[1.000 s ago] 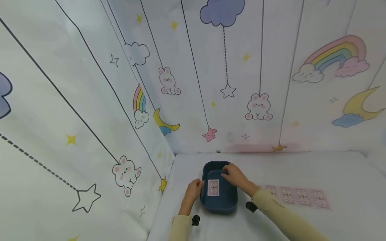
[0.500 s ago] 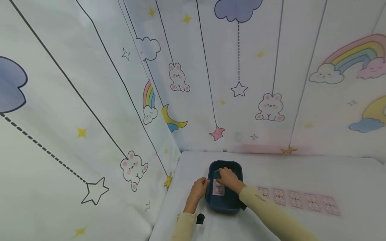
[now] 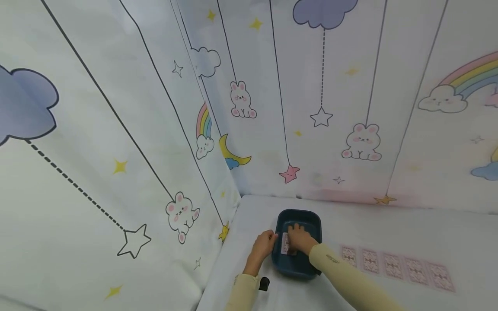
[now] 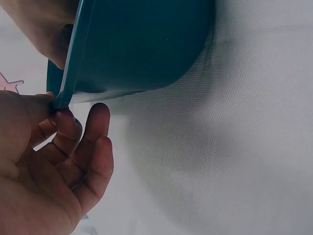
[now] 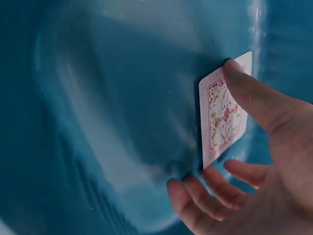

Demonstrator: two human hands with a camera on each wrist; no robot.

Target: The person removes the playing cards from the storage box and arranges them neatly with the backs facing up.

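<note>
A dark blue-green rectangular tub (image 3: 295, 273) stands on the white table in the head view. At its left rim is my left hand (image 3: 262, 248); in the left wrist view the thumb and index finger pinch the tub's rim (image 4: 70, 63), the other fingers loosely curled outside. Inside the tub is my right hand (image 3: 301, 239), over a playing card (image 3: 285, 244) that shows its pink patterned back. The right wrist view has the thumb on one edge of that card (image 5: 226, 115) and fingertips at the opposite edge. The hand partly covers the card in the head view.
Several playing cards (image 3: 393, 265) lie in a row on the table, right of the tub, patterned backs up. A black wrist-worn piece (image 3: 264, 283) sits beside the left sleeve. Printed fabric walls rise behind and left of the table.
My right hand has come down from the tub's far right rim to the card inside and taken its edges. My left hand stays at the left rim. The head view has turned left.
</note>
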